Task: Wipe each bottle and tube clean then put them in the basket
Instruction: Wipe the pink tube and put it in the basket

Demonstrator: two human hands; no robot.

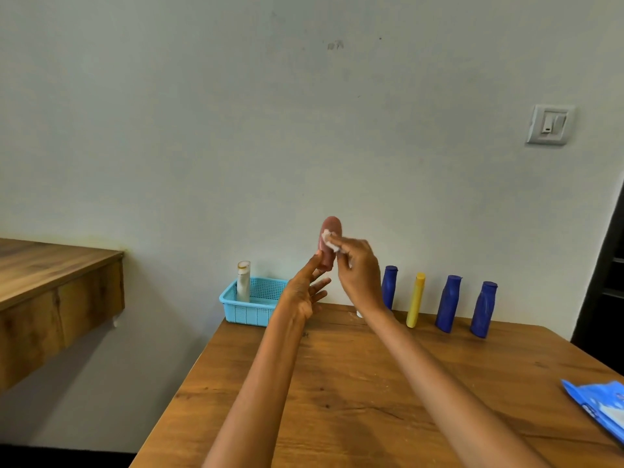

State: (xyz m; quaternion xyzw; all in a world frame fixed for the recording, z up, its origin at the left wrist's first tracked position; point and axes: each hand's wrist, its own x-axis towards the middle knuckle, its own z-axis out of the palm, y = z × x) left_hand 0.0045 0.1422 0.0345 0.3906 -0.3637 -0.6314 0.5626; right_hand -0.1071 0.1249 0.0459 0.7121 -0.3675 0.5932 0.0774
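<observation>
My left hand holds a pinkish-brown bottle upright in the air above the table, gripping its lower end with the fingertips. My right hand pinches a small white wipe against the bottle's side. A light blue plastic basket sits at the table's far left corner with a white tube standing in it. Along the wall stand a blue bottle, a yellow tube, and two more blue bottles.
The wooden table stands against a pale wall. A blue wipes packet lies at the table's right edge. A wooden shelf juts out at the left. A dark doorway is at the right.
</observation>
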